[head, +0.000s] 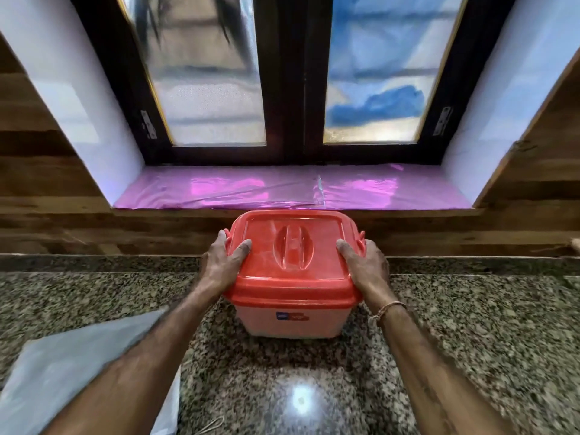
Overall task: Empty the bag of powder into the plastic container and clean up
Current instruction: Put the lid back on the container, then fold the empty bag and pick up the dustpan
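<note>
Granite counter (470, 324) wide, open stretch at right. Pink-lined window sill (219, 193) behind back edge. Grey bag (62, 365) flat at near-left edge. Plastic container (292, 324) mid-counter, red lid (292, 246) on. Left hand (219, 265), right hand (367, 265) grip lid's side edges, thumbs on top.

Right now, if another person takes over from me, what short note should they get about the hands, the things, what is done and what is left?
Left hand and right hand each grip a side of the red lid, thumbs on top.
The lid sits on the container, at the back of the counter below the sill.
The bag lies flat on the counter, near left, looking empty.
Done, it seems: pouring, lid on.
Left: probably clear the bag and put the container away.
</note>
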